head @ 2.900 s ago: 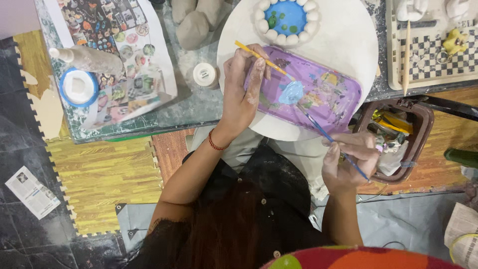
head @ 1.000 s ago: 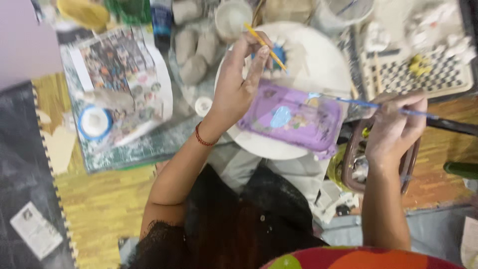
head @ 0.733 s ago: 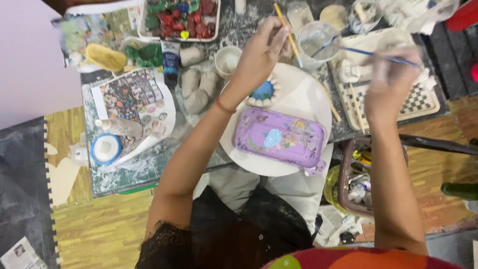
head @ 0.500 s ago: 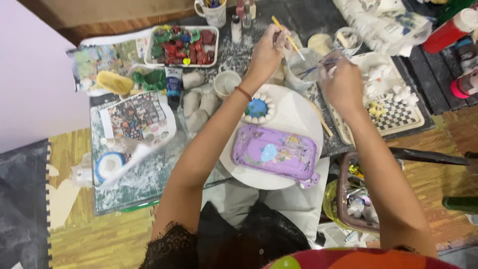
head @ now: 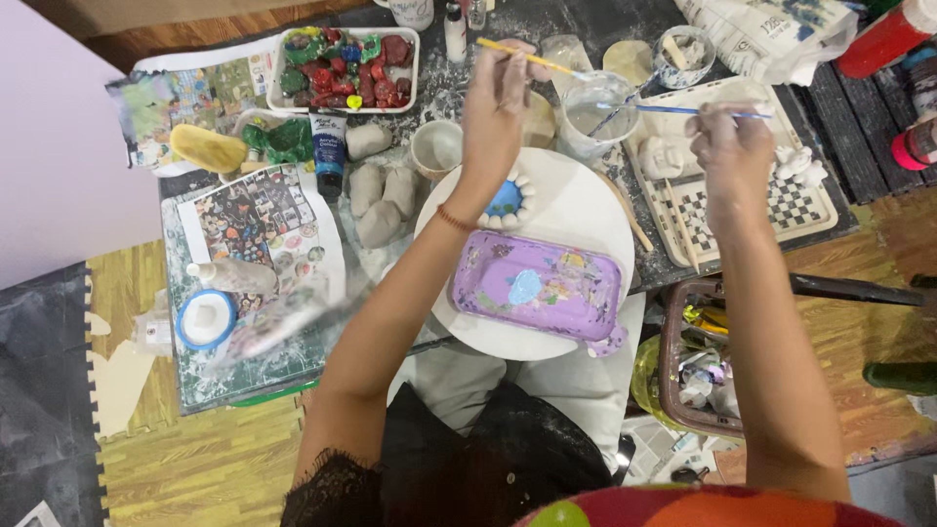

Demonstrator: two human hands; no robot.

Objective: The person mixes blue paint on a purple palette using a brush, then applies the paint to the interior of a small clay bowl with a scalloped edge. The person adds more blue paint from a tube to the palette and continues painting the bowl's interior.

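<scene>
My left hand (head: 496,96) is raised over the table and grips a yellow-handled brush (head: 532,59) that points right toward a clear water cup (head: 597,117). My right hand (head: 730,146) holds a thin blue-handled brush (head: 673,109) whose tip reaches into that cup. Below the hands a purple painted clay tray (head: 537,285) lies on a round white board (head: 576,210), beside a small blue dish with a white beaded rim (head: 508,200).
A white tray of painted red and green clay pieces (head: 344,60) stands at the back left, with a blue paint tube (head: 330,151) and grey clay lumps (head: 379,195). A checkered tray (head: 781,210) is at right. A brown basket (head: 698,376) sits lower right.
Both hands have lifted off the purple tray and moved up toward the water cup. The view has pulled back, showing more of the table's far side.
</scene>
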